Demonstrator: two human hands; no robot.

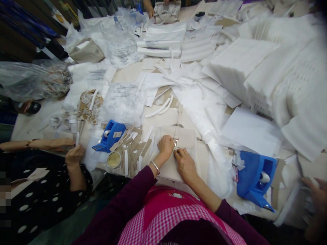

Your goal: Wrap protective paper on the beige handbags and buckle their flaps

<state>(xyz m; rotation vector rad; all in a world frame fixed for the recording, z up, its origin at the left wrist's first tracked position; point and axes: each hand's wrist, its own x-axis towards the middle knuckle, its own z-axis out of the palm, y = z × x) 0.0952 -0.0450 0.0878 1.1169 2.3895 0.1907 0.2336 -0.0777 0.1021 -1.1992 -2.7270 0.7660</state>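
A cream handbag (186,139) lies on the table in front of me, with a small shiny metal clasp (175,142) near its middle. My left hand (166,147) is closed, its fingers curled at the left side of the clasp on the bag. What exactly sits between those fingertips is hidden. Just below the clasp, my right hand (186,165) rests with bent, slightly parted fingers on the lower part of the bag. A metal snap hook (200,139) lies to the right of the bag.
Blue tape dispensers (111,135) (257,178) stand on both sides. Card strips (131,149) and a round tub (113,160) lie to the left. Stacked white foam sheets (242,61) fill the right back. A co-worker's hands (74,154) are at the left; another person's hand (316,190) is far right.
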